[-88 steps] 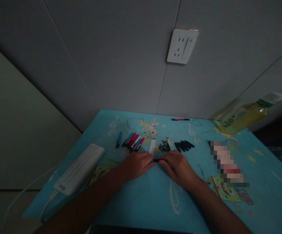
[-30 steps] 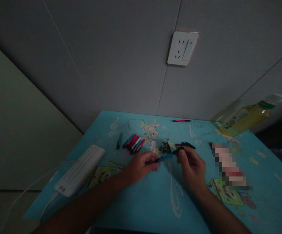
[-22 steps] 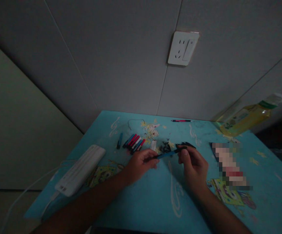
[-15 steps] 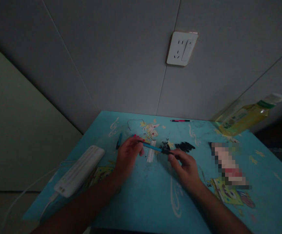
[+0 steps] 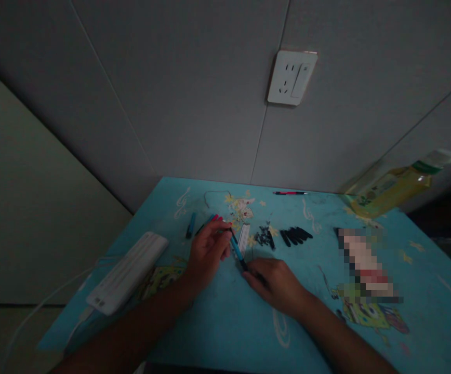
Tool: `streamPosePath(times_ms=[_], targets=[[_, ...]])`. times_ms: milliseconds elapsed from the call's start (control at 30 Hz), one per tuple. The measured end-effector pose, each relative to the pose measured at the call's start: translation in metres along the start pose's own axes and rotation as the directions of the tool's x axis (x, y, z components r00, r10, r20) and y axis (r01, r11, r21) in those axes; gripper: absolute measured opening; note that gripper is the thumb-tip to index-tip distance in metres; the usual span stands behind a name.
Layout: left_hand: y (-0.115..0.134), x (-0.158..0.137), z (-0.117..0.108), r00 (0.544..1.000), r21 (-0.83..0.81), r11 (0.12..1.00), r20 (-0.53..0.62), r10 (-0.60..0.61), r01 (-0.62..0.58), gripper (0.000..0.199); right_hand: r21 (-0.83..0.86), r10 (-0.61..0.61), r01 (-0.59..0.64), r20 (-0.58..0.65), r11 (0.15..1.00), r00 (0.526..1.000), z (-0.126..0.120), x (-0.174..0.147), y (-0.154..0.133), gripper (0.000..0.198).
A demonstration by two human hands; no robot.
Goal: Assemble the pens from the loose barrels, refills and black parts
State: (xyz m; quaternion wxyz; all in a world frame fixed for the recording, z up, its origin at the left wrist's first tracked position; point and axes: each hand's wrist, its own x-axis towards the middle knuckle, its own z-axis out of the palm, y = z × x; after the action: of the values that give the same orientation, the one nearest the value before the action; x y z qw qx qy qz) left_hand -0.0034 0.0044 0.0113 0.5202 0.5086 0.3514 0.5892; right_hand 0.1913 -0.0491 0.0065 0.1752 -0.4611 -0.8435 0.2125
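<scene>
Between my hands a blue and black pen point(image 5: 237, 249) slants over the table. My left hand point(image 5: 210, 249) pinches its upper end, and my right hand point(image 5: 273, 280) is closed round its lower black end. Just behind the pen lies a bundle of thin white sticks point(image 5: 243, 236), perhaps refills. Small black pieces point(image 5: 263, 237) are heaped to the right of the sticks, beside a row of black grips or tubes point(image 5: 295, 236). Past my left hand, blue and red pen barrels point(image 5: 216, 218) show in part. Another blue piece point(image 5: 191, 225) lies to their left.
A white power strip point(image 5: 128, 272) with its cable lies on the left of the blue table point(image 5: 225, 332). A red and black pen point(image 5: 290, 193) lies at the back edge. On the right are a yellow bottle point(image 5: 397, 187) and a blurred-out flat object point(image 5: 368, 265).
My right hand has moved down and to the left, turning the pen from nearly level to steeply slanted. My left hand has stayed almost in place.
</scene>
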Motion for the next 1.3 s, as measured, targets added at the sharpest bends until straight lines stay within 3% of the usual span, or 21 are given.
streamPosePath(times_ms=[267,700,933,1300], targets=[[-0.0002,0.0036,-0.0021,0.992,-0.020,0.996,-0.097,0.081,-0.083,0.017,0.080,0.041,-0.038,-0.039,0.996,0.998,-0.0001,0.0007,0.0003,0.024],[0.0085,0.0081,-0.0001,0.984,-0.040,0.998,-0.169,0.050,-0.057,0.019,0.095,-0.020,0.021,-0.012,0.995,1.000,-0.0023,-0.0004,-0.0021,0.018],[0.0051,0.0077,-0.0010,0.992,-0.082,0.997,-0.122,-0.022,0.012,0.020,0.127,-0.008,0.017,-0.069,0.992,0.998,-0.0023,-0.0009,-0.0016,0.020],[0.0064,0.0083,0.0003,0.992,-0.069,0.997,-0.125,-0.026,0.017,0.024,0.187,0.036,-0.008,-0.146,0.982,0.989,-0.0039,-0.0002,-0.0061,0.020]])
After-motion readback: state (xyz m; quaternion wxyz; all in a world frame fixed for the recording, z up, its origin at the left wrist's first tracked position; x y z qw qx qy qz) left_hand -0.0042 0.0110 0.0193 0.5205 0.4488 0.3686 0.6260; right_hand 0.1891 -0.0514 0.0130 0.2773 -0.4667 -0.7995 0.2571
